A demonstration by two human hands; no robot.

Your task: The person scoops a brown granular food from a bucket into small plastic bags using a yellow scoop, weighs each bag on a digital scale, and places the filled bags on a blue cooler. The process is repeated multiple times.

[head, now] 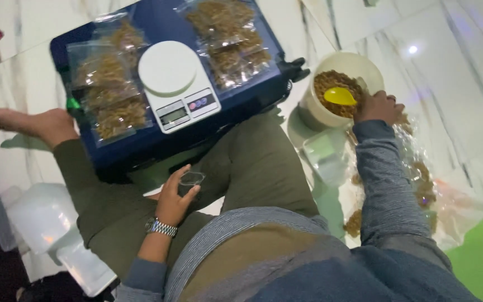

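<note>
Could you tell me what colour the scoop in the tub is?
Yellow scoop, clearest in the head view.

We see the scene under even, fairly bright indoor light from overhead, which leaves one small hot spot of glare on the glossy white marble-veined floor tiles (415,50). Sheen also catches the clear plastic packets of brown snacks (110,84) on the dark blue case (141,145). Shadows are soft and short beneath the legs. The whole picture is slightly soft, with motion blur smearing the translucent white plastic tubs (40,218) at the lower left and the edges.
</note>
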